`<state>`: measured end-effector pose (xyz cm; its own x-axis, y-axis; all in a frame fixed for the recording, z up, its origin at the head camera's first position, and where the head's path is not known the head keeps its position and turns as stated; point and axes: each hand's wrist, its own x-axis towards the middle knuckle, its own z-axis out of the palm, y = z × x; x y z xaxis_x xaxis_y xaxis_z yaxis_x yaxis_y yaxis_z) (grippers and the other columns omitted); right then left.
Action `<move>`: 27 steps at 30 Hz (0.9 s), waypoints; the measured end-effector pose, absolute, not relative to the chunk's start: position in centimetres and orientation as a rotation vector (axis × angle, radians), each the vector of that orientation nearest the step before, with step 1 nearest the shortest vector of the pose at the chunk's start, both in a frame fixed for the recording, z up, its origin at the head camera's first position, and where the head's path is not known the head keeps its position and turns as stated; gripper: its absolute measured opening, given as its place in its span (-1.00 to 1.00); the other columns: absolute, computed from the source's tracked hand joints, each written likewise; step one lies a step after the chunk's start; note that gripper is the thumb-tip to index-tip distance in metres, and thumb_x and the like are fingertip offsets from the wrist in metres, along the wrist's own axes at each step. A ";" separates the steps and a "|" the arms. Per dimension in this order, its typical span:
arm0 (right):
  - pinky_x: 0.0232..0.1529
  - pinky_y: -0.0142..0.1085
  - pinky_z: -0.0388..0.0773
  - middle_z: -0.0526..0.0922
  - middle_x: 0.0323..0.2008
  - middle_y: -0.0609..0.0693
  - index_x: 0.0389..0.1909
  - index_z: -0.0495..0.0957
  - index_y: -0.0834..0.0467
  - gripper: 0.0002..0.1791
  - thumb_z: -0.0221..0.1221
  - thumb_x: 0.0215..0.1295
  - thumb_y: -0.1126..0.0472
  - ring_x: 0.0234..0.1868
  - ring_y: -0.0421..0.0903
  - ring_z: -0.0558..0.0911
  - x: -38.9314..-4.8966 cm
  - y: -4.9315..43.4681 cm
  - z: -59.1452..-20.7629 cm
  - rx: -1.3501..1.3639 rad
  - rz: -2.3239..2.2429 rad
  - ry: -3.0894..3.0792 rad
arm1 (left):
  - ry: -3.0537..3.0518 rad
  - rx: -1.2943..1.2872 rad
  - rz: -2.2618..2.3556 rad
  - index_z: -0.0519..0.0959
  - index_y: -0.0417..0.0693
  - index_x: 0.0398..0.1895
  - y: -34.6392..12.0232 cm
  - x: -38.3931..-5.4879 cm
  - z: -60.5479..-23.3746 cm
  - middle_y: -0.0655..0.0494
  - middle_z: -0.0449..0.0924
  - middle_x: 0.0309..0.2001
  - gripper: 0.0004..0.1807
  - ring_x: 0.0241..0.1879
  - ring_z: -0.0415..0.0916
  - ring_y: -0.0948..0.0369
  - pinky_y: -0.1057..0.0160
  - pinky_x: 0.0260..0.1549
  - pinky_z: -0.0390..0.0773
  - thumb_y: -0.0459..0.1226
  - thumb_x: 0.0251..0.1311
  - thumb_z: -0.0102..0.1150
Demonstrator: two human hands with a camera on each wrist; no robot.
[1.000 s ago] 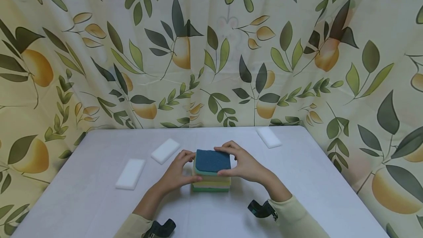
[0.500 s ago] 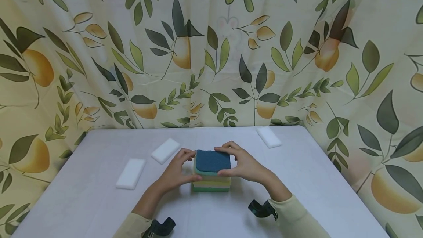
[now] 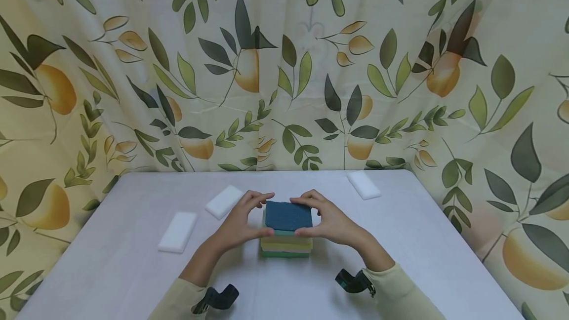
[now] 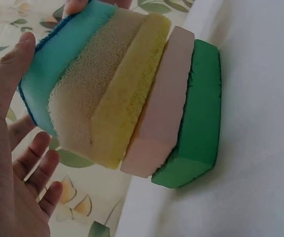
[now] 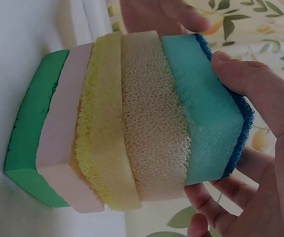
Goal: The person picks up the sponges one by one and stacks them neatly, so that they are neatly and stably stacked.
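Observation:
A stack of sponges stands upright at the middle of the white table. On top lies a teal sponge with a dark blue scouring face (image 3: 289, 215). Under it come a beige sponge (image 5: 151, 113), a yellow sponge (image 4: 127, 94), a pink block (image 4: 161, 98) and, lowest, a green block (image 4: 193, 118). My right hand (image 3: 331, 216) grips the teal sponge by its right end, thumb at the near edge and fingers at the far side. My left hand (image 3: 237, 223) is at the stack's upper left, thumb near the teal sponge's front corner, fingers loosely spread and apart from it.
Two white sponge blocks, one nearer (image 3: 178, 231) and one farther (image 3: 224, 201), lie left of the stack. Another white block (image 3: 364, 184) lies at the back right. A leaf-and-fruit patterned curtain (image 3: 284, 73) hangs behind the table (image 3: 400, 241).
My left hand has risen from the stack's left side to the height of the teal sponge, its fingers loosening. My right hand and the stack stay much as they were.

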<state>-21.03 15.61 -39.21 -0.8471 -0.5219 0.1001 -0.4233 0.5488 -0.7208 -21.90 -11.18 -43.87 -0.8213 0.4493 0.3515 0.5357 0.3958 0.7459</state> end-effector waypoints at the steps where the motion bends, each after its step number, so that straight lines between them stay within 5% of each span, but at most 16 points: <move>1: 0.01 0.14 0.40 0.41 0.12 -0.14 0.32 0.46 -0.09 -0.22 0.45 0.03 -0.13 0.15 -0.02 0.42 -21.0 15.6 -39.2 -0.812 -1.183 2.652 | -2.548 -0.901 -1.419 0.36 0.30 0.40 -11.1 -21.9 -43.7 0.15 0.36 0.10 -0.14 0.10 0.36 0.06 -0.22 0.05 0.41 0.12 -0.04 0.46; 10: 0.00 0.13 0.41 0.40 0.13 -0.14 0.31 0.46 -0.07 -0.22 0.46 0.02 -0.12 0.13 -0.01 0.42 -21.1 15.6 -39.3 -0.809 -1.182 2.664 | -2.558 -0.903 -1.432 0.43 0.13 0.36 -10.4 -22.0 -43.6 0.16 0.37 0.08 -0.18 0.09 0.35 0.02 -0.23 0.06 0.39 0.03 -0.03 0.50; 27: 0.00 0.00 0.40 0.43 0.12 -0.13 0.31 0.47 -0.08 -0.22 0.46 0.02 -0.13 0.12 -0.06 0.41 -21.1 16.0 -39.0 -0.821 -1.189 2.666 | -2.601 -0.860 -1.442 0.50 0.21 0.26 -10.3 -21.8 -43.4 0.20 0.38 0.05 -0.30 0.10 0.36 0.05 -0.21 0.09 0.38 0.01 -0.02 0.50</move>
